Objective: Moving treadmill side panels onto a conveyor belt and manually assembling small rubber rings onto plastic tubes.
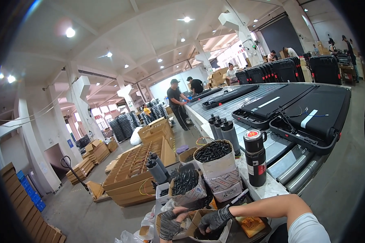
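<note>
Both hands wear grey fingerless gloves and work low in front of me. My left hand (171, 223) is over an open carton (158, 222), its bare fingers bent inward; what they hold, if anything, is hidden. My right hand (215, 220) reaches down into the neighbouring cardboard box (228, 233), which has small dark parts in it. Its fingers are curled together among those parts, and I cannot make out what is between them. Just beyond, a carton of black plastic parts (185, 182) stands beside a fuller white box of black parts (213, 150).
A black flask (255, 162) stands on the edge of the roller conveyor (286, 172), near a white marker (240, 196). Black cases (312, 111) lie on the rollers. Grey cylinders (227, 131) stand by the boxes. A divided carton (140, 166) is to the left. Two people (176, 99) work farther off.
</note>
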{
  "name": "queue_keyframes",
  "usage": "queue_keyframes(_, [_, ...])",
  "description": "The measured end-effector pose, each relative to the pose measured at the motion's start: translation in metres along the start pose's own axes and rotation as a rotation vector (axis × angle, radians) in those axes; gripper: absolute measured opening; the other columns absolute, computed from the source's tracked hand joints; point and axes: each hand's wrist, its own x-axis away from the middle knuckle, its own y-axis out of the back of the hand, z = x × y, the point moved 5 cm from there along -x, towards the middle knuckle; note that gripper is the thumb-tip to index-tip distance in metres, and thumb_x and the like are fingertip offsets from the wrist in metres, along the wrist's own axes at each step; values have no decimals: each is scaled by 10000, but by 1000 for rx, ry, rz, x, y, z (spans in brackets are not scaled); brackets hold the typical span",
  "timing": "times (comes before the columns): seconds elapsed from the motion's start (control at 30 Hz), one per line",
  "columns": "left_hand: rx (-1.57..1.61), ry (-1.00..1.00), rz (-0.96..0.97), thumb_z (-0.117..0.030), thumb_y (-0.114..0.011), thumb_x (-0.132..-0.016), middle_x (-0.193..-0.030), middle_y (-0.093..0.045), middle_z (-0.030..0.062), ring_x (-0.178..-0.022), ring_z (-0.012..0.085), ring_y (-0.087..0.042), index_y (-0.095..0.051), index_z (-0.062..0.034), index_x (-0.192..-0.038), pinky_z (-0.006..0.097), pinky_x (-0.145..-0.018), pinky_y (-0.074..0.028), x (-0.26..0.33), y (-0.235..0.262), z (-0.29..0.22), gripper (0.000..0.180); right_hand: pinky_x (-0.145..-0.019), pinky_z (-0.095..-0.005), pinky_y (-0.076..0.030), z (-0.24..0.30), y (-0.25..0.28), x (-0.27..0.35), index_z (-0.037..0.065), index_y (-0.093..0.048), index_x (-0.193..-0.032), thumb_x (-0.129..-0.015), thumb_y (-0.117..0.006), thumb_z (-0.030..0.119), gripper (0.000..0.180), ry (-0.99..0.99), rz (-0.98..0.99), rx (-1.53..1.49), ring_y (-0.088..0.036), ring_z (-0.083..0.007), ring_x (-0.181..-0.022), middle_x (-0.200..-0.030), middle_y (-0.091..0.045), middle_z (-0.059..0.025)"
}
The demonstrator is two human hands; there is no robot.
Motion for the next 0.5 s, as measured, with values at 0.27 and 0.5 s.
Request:
queue_keyframes(0.27, [22,76,106,-52,-677,-828,-898,-674,98,-841,178,-631,-680,0,-982,290,-761,-492,2,-3,-6,162,-883,-328,-438,1,1,3,69,-692,-1042,-850,-607,148,224,-35,-13,-98,-605,-214,-963,-1000,-679,-73])
queue_keyframes(0.5, [-30,19,210,-112,-670,-843,-923,-701,104,-847,185,-658,-703,-25,-1033,296,-762,-507,3,-16,1,211,-879,-349,-448,8,16,11,88,-684,-1076,-870,-607,222,257,-50,-250,-90,-616,-232,-939,-981,-678,-100])
